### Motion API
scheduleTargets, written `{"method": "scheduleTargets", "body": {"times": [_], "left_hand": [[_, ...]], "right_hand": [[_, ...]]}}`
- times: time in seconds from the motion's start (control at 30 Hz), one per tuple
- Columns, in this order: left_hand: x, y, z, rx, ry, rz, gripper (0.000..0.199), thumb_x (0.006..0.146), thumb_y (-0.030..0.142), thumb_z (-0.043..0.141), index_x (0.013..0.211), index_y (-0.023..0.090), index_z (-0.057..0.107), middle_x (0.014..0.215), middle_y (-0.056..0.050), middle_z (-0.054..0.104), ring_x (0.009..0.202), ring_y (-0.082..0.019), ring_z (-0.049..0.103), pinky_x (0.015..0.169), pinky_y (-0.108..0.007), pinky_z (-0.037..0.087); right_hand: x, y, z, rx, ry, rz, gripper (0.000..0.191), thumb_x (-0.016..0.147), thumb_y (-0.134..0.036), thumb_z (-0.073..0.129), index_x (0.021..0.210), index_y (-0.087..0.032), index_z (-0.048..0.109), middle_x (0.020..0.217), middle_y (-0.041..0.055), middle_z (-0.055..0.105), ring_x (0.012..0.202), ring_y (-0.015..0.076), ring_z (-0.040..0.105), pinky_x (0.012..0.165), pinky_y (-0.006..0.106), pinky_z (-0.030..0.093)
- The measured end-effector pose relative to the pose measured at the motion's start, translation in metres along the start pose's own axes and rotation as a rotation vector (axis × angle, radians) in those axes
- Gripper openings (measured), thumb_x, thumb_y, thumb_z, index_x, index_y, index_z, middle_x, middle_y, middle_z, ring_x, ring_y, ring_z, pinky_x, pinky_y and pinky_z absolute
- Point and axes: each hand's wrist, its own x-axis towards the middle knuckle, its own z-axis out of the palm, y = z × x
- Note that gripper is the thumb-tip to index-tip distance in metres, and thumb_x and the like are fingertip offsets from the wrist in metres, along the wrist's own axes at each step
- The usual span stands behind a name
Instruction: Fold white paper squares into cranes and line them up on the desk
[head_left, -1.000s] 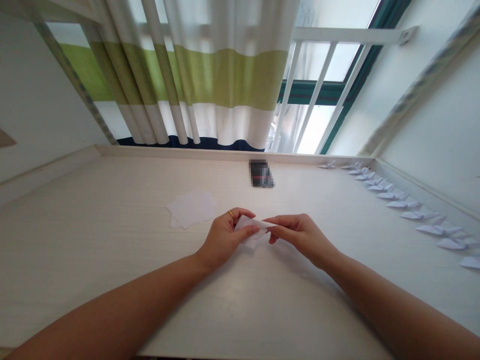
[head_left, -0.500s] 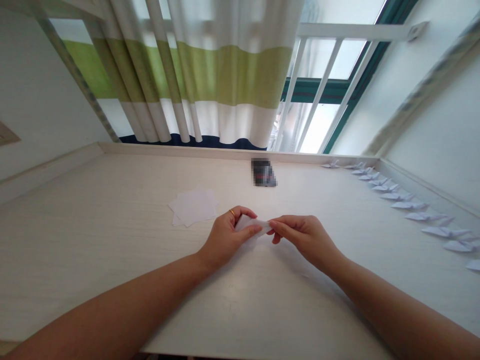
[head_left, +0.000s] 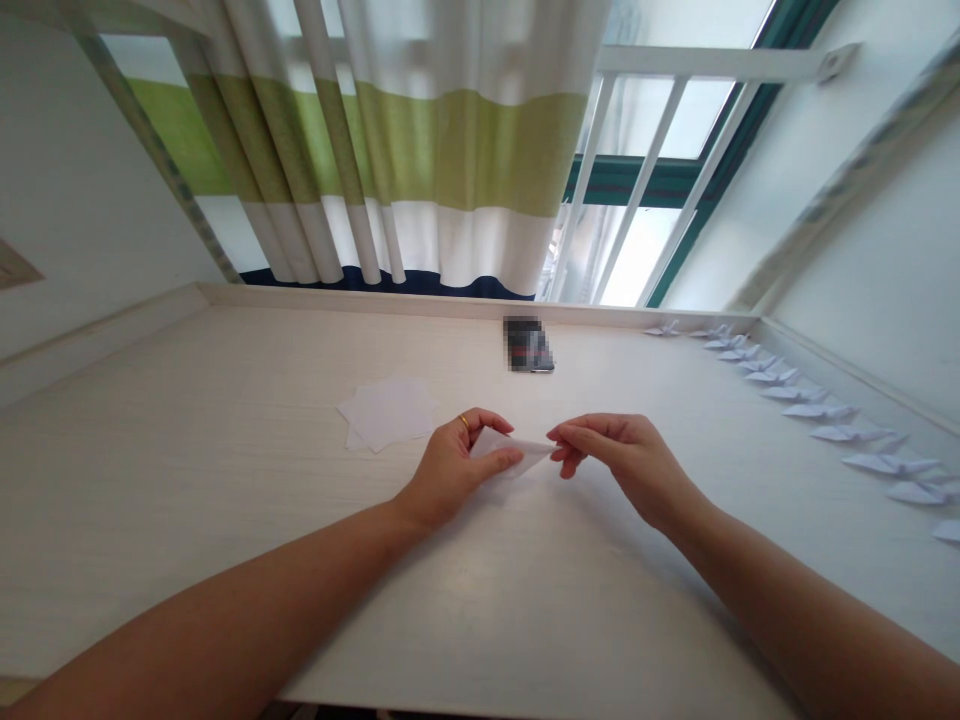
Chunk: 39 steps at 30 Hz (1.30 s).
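A piece of folded white paper (head_left: 529, 453) is held just above the table, its narrow point toward the right. My left hand (head_left: 461, 460), with a ring on one finger, grips its wide end between thumb and fingers. At the pointed end, the fingers of my right hand (head_left: 604, 440) are closed in a pinch around the tip. Part of the paper is hidden behind my left thumb and fingers. Left of my hands, a few flat white paper sheets (head_left: 390, 410) lie overlapping on the table.
Several folded white paper cranes (head_left: 817, 411) stand in a row along the right edge of the white table (head_left: 225, 450). A dark blurred-out object (head_left: 528, 345) lies near the back ledge. Behind are a striped curtain (head_left: 465, 150) and a white railing (head_left: 705, 63).
My right hand has shifted slightly right and up, sliding toward the paper's tip, so more of the pointed end shows. My left hand stays almost in place.
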Motion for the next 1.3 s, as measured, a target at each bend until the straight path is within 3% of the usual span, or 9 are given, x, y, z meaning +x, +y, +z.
{"method": "scheduleTargets", "body": {"times": [0.1,0.3,0.57,0.87,1.17,1.3], "left_hand": [[-0.001,-0.001,0.002,-0.032,-0.031,-0.034,0.035,0.059,0.028,0.068,0.087,0.017,0.051,0.069,0.002,0.059,0.057,-0.009,0.052,0.054,-0.021,0.039],[-0.002,-0.001,0.005,-0.018,-0.081,-0.050,0.038,0.059,0.031,0.069,0.089,0.017,0.050,0.062,0.003,0.059,0.053,-0.009,0.053,0.051,-0.020,0.038],[-0.001,-0.002,0.001,-0.086,-0.148,-0.086,0.034,0.065,0.027,0.064,0.093,0.016,0.048,0.056,0.004,0.057,0.047,-0.007,0.051,0.047,-0.018,0.037],[0.000,-0.002,0.001,-0.110,-0.170,-0.039,0.029,0.070,0.028,0.059,0.093,0.017,0.046,0.042,0.011,0.040,0.037,-0.004,0.034,0.039,-0.015,0.024],[0.005,-0.001,-0.001,-0.041,-0.181,-0.032,0.039,0.065,0.024,0.063,0.096,0.017,0.042,0.054,0.009,0.047,0.049,-0.006,0.047,0.048,-0.017,0.033],[0.009,-0.009,-0.004,0.140,-0.210,-0.012,0.031,0.070,0.024,0.056,0.097,0.019,0.042,0.061,0.007,0.046,0.053,-0.008,0.047,0.050,-0.019,0.035]], "right_hand": [[0.001,0.002,0.004,-0.090,0.015,-0.066,0.024,0.069,-0.037,0.059,0.069,-0.013,0.065,0.059,0.0013,0.062,0.056,0.0118,0.056,0.062,0.026,0.043],[-0.004,0.007,0.016,-0.250,-0.109,-0.036,0.018,0.070,-0.029,0.057,0.065,-0.013,0.063,0.053,-0.0010,0.057,0.051,0.0094,0.052,0.052,0.021,0.040],[-0.003,0.008,0.014,-0.188,-0.115,0.014,0.016,0.069,-0.028,0.057,0.064,-0.013,0.061,0.054,-0.0013,0.057,0.050,0.0083,0.052,0.053,0.021,0.041],[-0.002,0.011,0.016,-0.098,-0.102,0.022,0.015,0.067,-0.027,0.059,0.062,-0.013,0.058,0.052,-0.0023,0.055,0.047,0.0072,0.050,0.050,0.021,0.040],[0.000,0.010,0.013,-0.062,-0.070,0.085,0.016,0.068,-0.027,0.059,0.063,-0.012,0.058,0.050,-0.0025,0.054,0.045,0.0068,0.048,0.049,0.020,0.039],[0.004,0.017,0.012,-0.228,-0.087,0.054,0.011,0.072,-0.023,0.053,0.070,-0.013,0.057,0.049,-0.0038,0.052,0.041,0.0074,0.046,0.045,0.020,0.037]]}}
